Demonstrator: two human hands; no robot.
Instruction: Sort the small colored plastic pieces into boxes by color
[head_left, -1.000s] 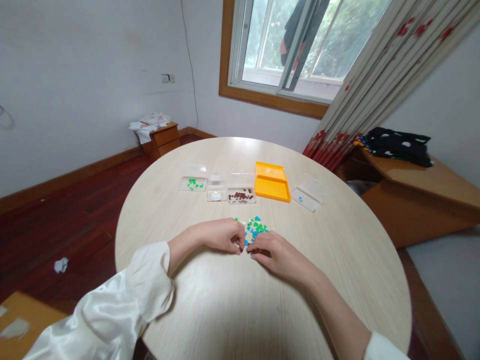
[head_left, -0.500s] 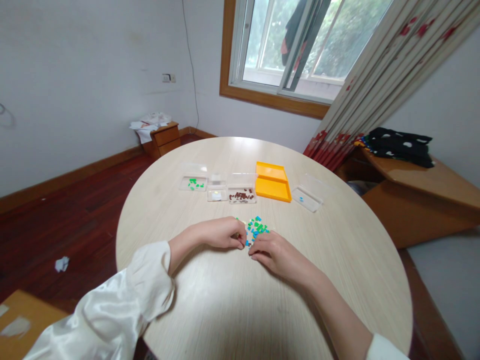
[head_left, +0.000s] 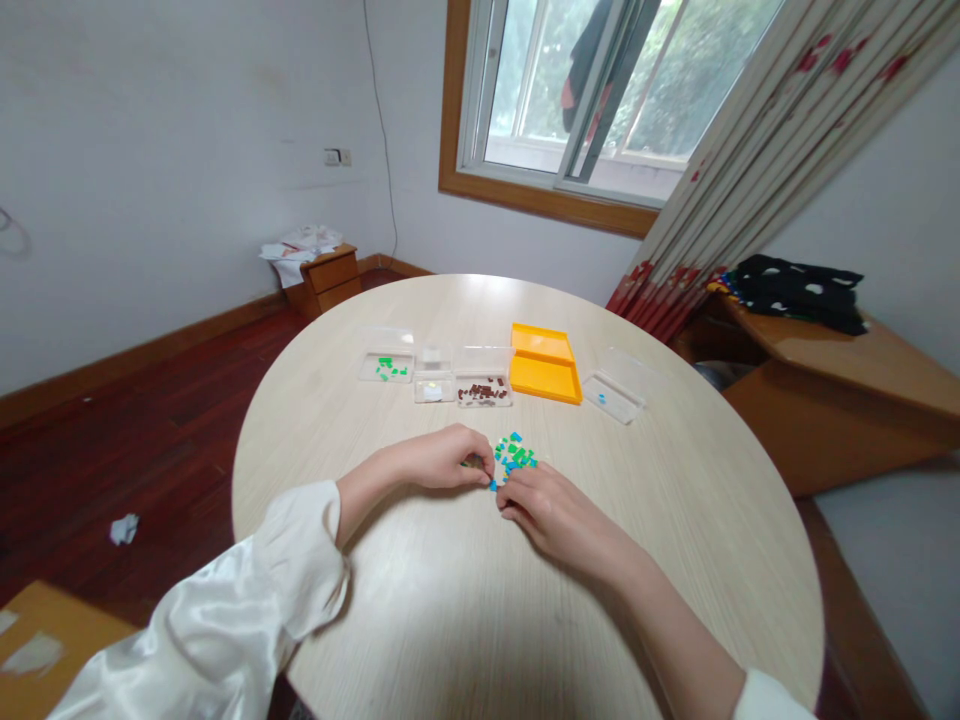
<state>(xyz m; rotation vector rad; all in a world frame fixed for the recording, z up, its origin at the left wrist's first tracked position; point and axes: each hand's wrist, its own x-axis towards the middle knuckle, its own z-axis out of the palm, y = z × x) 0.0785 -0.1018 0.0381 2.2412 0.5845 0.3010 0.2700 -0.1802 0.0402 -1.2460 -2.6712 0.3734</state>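
A loose pile of small blue, green and pale yellow plastic building bricks (head_left: 517,455) lies on the round table between my hands. My left hand (head_left: 457,457) is at the pile's left edge, thumb and fingers pinched together, with some pieces partly showing beneath the palm. A blue brick (head_left: 493,486) sits right by those fingertips. On the near right side of the pile, my right hand (head_left: 546,503) is closed, fingertips pressed together low over the tabletop. Whatever either pinch holds is too small or hidden to make out.
Beyond the pile stand open clear boxes: one with green bricks (head_left: 367,376), a small one with pale pieces (head_left: 450,396), one with brown bricks (head_left: 495,402), and one with blue pieces (head_left: 626,418). An open orange-yellow case (head_left: 544,375) stands among them on the round table (head_left: 480,620).
My left hand has lifted slightly and shifted a little away from me, its fingertips still pinched. My right hand has hardly moved. The boxes stay where they were.
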